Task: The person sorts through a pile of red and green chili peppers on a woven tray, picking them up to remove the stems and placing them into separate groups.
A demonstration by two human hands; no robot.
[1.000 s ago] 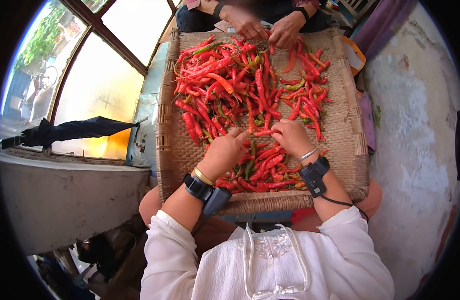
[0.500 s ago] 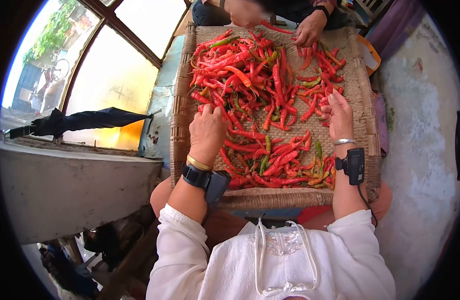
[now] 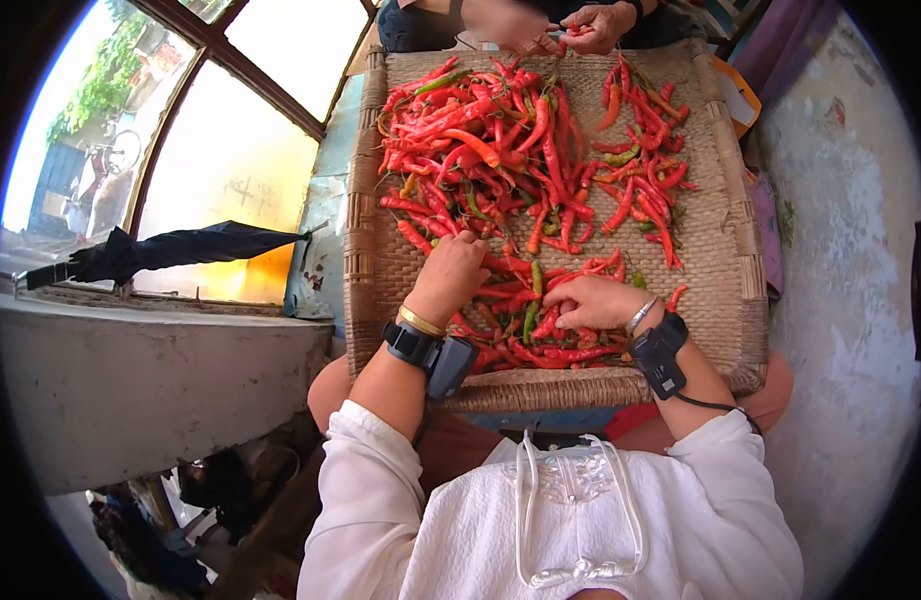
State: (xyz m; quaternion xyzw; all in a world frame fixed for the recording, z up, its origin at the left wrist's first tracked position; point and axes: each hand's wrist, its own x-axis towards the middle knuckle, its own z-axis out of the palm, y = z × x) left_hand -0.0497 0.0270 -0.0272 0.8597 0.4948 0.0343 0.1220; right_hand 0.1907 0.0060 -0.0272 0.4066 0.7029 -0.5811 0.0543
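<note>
My left hand (image 3: 452, 272) is closed, fingers curled down at the left of the near heap of chili peppers (image 3: 580, 354); what lies under its fingertips is hidden. From the right, my right hand (image 3: 602, 301) reaches over the same heap, thumb and fingers bent around a red chili pepper (image 3: 546, 322). A green chili pepper (image 3: 532, 310) lies between my two hands. All of this rests on a woven tray (image 3: 715, 325) across my lap. Beyond my left hand rises the larger pile of red chili peppers (image 3: 480, 140).
A looser group of chili peppers (image 3: 652, 190) lies at the tray's right. Across the tray, another person's hands (image 3: 595, 27) hold something red. A folded dark umbrella (image 3: 185, 248) lies on the window ledge (image 3: 160, 325) at left.
My right hand has swung from the right-hand group down and left to the near heap. My left hand has shifted right and nearer to me. The other person's hands have drawn back.
</note>
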